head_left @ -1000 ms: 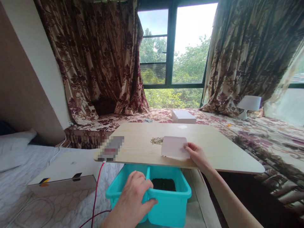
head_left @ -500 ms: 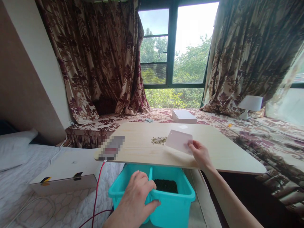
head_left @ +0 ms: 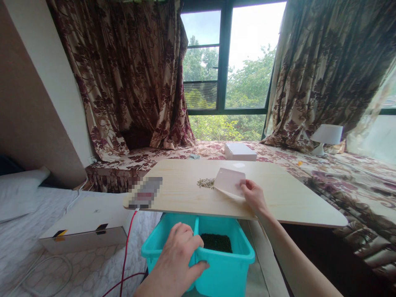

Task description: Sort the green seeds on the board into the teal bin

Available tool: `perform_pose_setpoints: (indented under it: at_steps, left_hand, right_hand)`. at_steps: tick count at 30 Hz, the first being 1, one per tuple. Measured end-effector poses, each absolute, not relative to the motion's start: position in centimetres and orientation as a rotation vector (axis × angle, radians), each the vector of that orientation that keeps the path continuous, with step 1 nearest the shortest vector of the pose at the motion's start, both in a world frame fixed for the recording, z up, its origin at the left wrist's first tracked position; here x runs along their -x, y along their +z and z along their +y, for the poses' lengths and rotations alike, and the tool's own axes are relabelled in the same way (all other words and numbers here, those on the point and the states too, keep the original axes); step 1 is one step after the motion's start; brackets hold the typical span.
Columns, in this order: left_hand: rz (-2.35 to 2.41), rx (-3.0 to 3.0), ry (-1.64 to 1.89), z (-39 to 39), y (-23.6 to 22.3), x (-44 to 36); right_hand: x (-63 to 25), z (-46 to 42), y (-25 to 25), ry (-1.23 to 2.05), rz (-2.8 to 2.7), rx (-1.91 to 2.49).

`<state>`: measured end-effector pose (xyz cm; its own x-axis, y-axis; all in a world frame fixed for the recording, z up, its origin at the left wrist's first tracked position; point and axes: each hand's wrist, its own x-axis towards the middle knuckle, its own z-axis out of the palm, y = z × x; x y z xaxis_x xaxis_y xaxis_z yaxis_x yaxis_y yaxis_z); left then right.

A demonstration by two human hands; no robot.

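In my right hand (head_left: 254, 196), fingers pinch the right edge of a thin, pale translucent plastic sheet (head_left: 229, 181) with a small hole in one corner. The sheet tilts over the table, its left edge at a small heap of greenish-brown grains, perhaps seeds or beans (head_left: 205, 183). My left hand (head_left: 182, 255) is closed over the near rim of a turquoise two-part bin (head_left: 222, 264), where its divider meets the rim. Dark, fine material (head_left: 216, 242) lies in the bin's right compartment. My hand partly hides the left compartment.
The light wooden table (head_left: 179, 198) stands just behind the bin. A blurred-out device (head_left: 145, 192) with a red cable (head_left: 126, 247) lies at its left end. A white box (head_left: 89, 222) rests on the bed; another box (head_left: 240, 151) and a lamp (head_left: 326, 136) stand by the window.
My right hand has moved a little left with the plastic sheet, whose left edge is now closer over the grains. My left hand stays on the bin rim.
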<state>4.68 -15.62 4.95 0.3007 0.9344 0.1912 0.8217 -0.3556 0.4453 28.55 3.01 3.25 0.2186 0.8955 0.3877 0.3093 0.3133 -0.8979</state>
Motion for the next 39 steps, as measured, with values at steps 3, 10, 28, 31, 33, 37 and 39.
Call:
perform_pose_setpoints:
  at_steps: [3,10,28,31,33,37,39]
  left_hand:
    - [1.605,-2.306,0.604,-15.7,4.9,-4.6]
    - [1.593,-2.301,0.644,-15.8,5.0,-4.7]
    - [1.605,-2.305,0.697,-15.6,4.6,-4.3]
    - [1.606,-2.301,0.730,-15.6,4.4,-4.1]
    - [1.606,-2.295,0.738,-15.6,4.3,-4.1]
    - [1.604,-2.279,0.745,-15.7,4.4,-4.1]
    - [1.605,-2.269,0.744,-15.7,4.5,-4.1]
  right_hand:
    - [-28.6,2.9,3.2,0.649,-1.336,1.214]
    - [-28.6,2.2,3.4,0.661,-1.299,1.203]
    - [-27.8,2.2,3.3,0.732,-1.379,1.131]
    - [-27.7,2.1,3.2,0.764,-1.383,1.115]
    - [-27.8,2.1,3.2,0.784,-1.382,1.115]
    - [-28.1,1.7,3.4,0.850,-1.400,1.112]
    - [-28.2,1.3,3.7,0.928,-1.426,1.093]
